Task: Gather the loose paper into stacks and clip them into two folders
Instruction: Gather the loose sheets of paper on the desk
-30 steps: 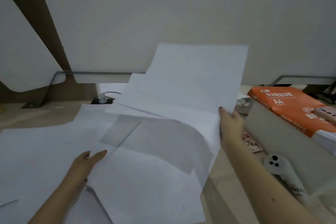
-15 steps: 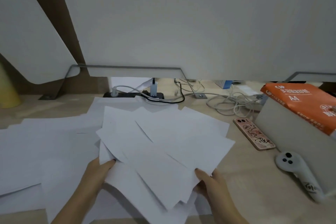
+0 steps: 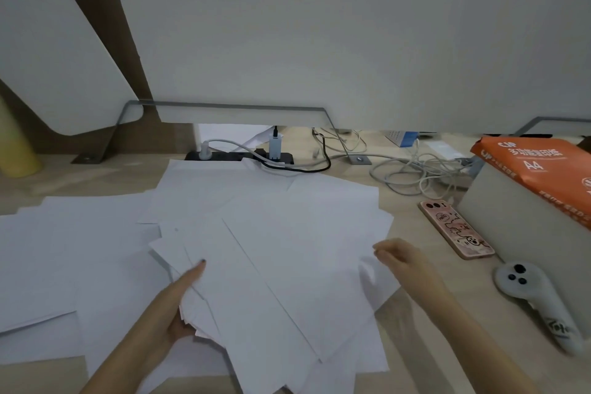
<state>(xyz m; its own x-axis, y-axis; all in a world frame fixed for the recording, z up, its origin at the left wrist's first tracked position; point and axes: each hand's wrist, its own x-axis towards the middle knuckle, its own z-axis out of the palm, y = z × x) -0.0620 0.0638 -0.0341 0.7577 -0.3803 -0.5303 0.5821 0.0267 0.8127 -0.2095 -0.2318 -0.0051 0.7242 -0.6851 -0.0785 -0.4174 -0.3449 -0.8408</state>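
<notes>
You are working through the gathering step: a fanned, uneven bundle of loose paper (image 3: 271, 265) is lying askew on the surface (image 3: 431, 323), just this side of the black power strip (image 3: 240, 156). Your left hand (image 3: 179, 307) is pinching the bundle's near-left edge, thumb lying flat on top and the other fingers hidden beneath. Your right hand (image 3: 399, 257) is hovering at the bundle's right edge, fingers loosely curled and partly parted; whether it is touching paper cannot be told.

More sheets (image 3: 64, 259) are lying spread to the left of the bundle, ungathered. Judging by this, the task is in its early part: no squared stack is showing, and no folders or clips are in view.

The next move is probably calling for both hands closing on opposite edges, lifting the bundle upright and tapping it on the surface to square the corners. Thin sheets like these are likely to slide out if gripped from one side only.

As for containers, right of the bundle a grey box (image 3: 511, 217) is standing with an orange A4 ream (image 3: 537, 166) showing at its top. Between box and bundle a phone (image 3: 455, 229) is lying flat, with a white controller (image 3: 537, 301) nearer you.
</notes>
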